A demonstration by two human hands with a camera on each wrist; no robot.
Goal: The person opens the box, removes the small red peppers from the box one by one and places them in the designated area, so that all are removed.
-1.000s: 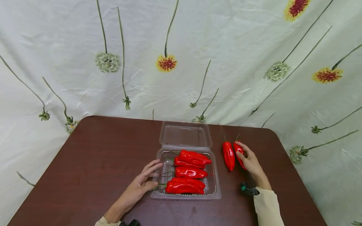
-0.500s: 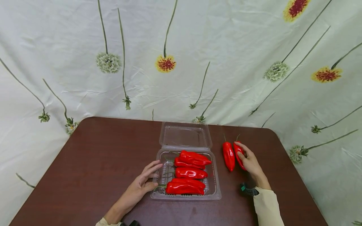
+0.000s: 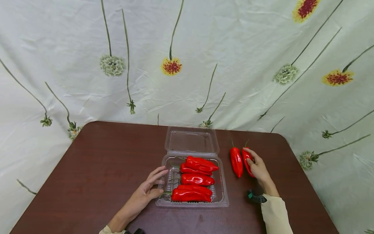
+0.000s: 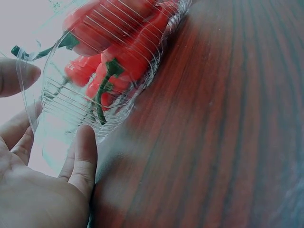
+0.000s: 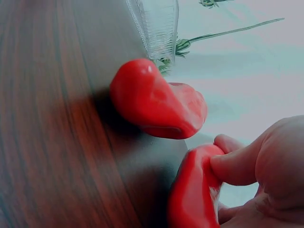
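Observation:
A clear plastic clamshell container (image 3: pixel 222 182) stands with its lid (image 3: pixel 191 141) folded back. Several long red peppers (image 3: pixel 197 178) lie inside it, their green stems pointing left. My left hand (image 3: pixel 146 190) rests against the container's left side, fingers spread and fairly straight; in the left wrist view the thumb (image 4: pixel 16 76) is right at the rim. To the right, my right hand (image 3: pixel 258 167) holds another red pepper (image 5: pixel 194 190) between thumb and fingers, low over the table. A second loose red pepper (image 3: pixel 236 162) lies just left of it.
The dark brown wooden table (image 3: pixel 96 172) has rounded far corners. A white curtain (image 3: pixel 140 39) printed with flowers hangs right behind it and along the right side. A black band (image 3: pixel 257 197) sits on the right wrist.

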